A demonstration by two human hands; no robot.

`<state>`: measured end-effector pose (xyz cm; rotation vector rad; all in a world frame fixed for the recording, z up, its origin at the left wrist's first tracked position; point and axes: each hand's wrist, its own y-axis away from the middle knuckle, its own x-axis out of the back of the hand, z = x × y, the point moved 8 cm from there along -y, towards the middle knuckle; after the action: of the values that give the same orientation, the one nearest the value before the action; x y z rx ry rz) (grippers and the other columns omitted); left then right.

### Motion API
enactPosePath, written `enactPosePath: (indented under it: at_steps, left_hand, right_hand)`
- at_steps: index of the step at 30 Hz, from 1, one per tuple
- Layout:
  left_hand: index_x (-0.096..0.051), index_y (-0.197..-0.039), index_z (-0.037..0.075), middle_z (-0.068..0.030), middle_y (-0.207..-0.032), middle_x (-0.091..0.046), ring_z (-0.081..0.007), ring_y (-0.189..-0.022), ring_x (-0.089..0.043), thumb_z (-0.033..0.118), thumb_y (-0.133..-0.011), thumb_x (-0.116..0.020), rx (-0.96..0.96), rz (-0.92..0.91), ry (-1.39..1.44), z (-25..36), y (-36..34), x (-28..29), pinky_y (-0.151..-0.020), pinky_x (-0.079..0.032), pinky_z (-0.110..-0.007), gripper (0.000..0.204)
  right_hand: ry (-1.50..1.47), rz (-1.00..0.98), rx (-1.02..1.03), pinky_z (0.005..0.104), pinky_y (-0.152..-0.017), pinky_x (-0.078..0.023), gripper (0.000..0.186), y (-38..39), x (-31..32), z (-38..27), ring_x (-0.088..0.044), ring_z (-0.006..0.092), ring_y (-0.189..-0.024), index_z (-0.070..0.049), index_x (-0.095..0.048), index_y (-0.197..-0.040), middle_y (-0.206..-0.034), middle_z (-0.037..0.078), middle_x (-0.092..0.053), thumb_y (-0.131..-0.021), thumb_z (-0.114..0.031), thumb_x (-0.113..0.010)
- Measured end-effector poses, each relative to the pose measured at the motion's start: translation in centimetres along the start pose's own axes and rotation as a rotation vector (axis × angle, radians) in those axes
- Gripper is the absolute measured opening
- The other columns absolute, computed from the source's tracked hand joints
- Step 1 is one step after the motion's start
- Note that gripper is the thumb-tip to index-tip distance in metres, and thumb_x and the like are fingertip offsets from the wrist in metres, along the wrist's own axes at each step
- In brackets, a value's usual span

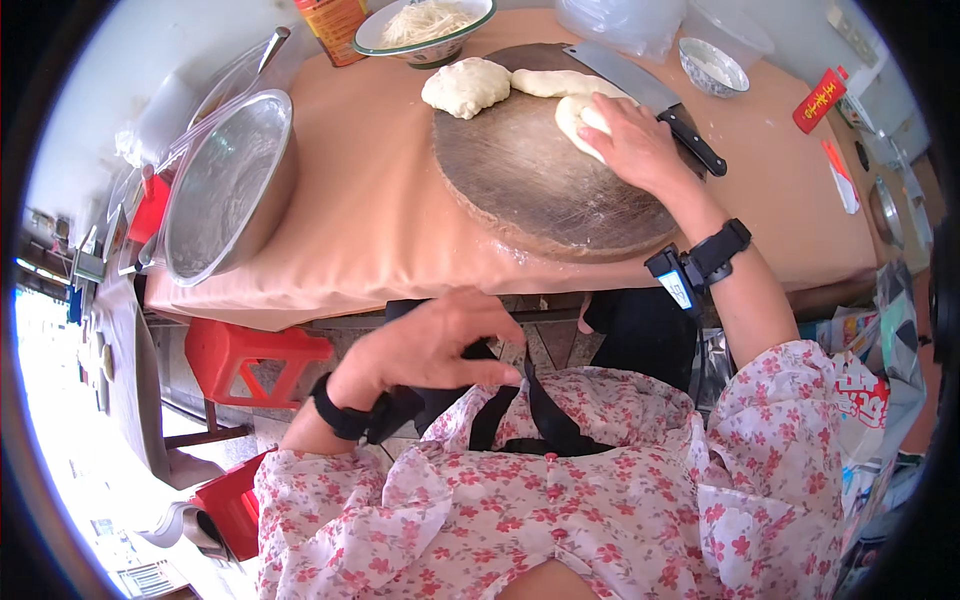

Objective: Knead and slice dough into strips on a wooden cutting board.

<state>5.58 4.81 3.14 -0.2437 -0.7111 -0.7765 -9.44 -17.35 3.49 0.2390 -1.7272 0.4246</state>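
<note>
My right hand point(632, 140) grips a piece of pale dough point(576, 116) on the round wooden board point(530, 190), fingers curved over it. Behind it lie a long dough strip point(550, 82) and, to the left, a lumpy dough mound point(466, 88). A cleaver point(622, 72) with a black handle lies along the board's right side, beside my right hand. My left hand point(445, 340) hangs off the table's near edge, over my lap by a black strap, with its fingers apart and nothing visibly in them.
Left on the peach-covered table point(360, 230) stands a large steel bowl point(220, 180). At the back are a noodle bowl point(425, 30), a jar point(330, 25), a small bowl point(712, 66) and plastic containers point(610, 20). A red package point(818, 100) lies right. Red stools point(240, 360) stand below.
</note>
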Motion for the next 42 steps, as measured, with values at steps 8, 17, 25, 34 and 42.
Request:
enactPosePath:
  at_steps: [8,17,25,34,42]
  left_hand:
    - [-0.049,-0.138,0.015,-0.0135,-0.139,-0.047,-0.0332,-0.126,-0.049,0.019,-0.078,-0.077,0.021,0.572,-0.487,-1.4,-2.6,7.0,-0.106,-0.04,-0.042,0.066]
    - [-0.05,-0.139,0.016,-0.011,-0.135,-0.053,-0.0329,-0.119,-0.053,0.012,-0.076,-0.077,-0.035,0.603,-0.287,-3.3,-4.9,5.1,-0.1,-0.045,-0.044,0.069]
    - [-0.067,-0.11,0.005,-0.0133,-0.097,-0.068,-0.0304,-0.085,-0.064,0.018,-0.085,-0.071,-0.057,0.789,-0.111,1.8,-4.2,8.8,-0.072,-0.052,-0.041,0.028]
    - [-0.053,-0.136,0.013,-0.015,-0.135,-0.051,-0.0348,-0.123,-0.047,0.044,-0.095,-0.056,0.277,0.63,-0.663,-4.2,-8.5,6.2,-0.098,-0.04,-0.05,0.052]
    - [-0.04,-0.146,0.019,-0.0094,-0.147,-0.039,-0.0394,-0.135,-0.036,0.049,-0.09,-0.06,0.038,0.529,-0.774,-0.8,-10.2,2.8,-0.105,-0.031,-0.059,0.067]
  right_hand:
    - [-0.081,0.034,0.334,0.0525,-0.103,-0.035,0.085,5.1,-0.4,-9.6,-0.048,0.0325,-0.127,-0.01,-0.041,-0.141,-0.136,0.015,-0.051,-0.076,-0.054,-0.072]
    - [-0.286,0.225,0.507,0.0458,-0.097,-0.042,0.074,10.3,0.8,-7.3,-0.05,0.0355,-0.121,-0.005,-0.045,-0.134,-0.129,0.016,-0.052,-0.072,-0.025,-0.08]
    - [-0.813,0.073,0.436,0.0369,-0.081,-0.053,0.052,9.9,6.6,-5.9,-0.068,0.0308,-0.094,-0.004,-0.053,-0.127,-0.102,0.017,-0.067,-0.079,-0.014,-0.073]
    - [-0.492,0.204,0.377,0.0438,-0.091,-0.049,0.036,6.7,1.2,-2.2,-0.061,0.0392,-0.107,0.001,-0.059,-0.123,-0.117,0.022,-0.064,-0.099,-0.025,-0.05]
    - [-0.362,0.416,0.351,0.0465,-0.097,-0.043,0.033,9.3,2.3,-1.0,-0.057,0.0362,-0.116,0.0,-0.058,-0.122,-0.121,0.018,-0.062,-0.096,-0.019,-0.055]
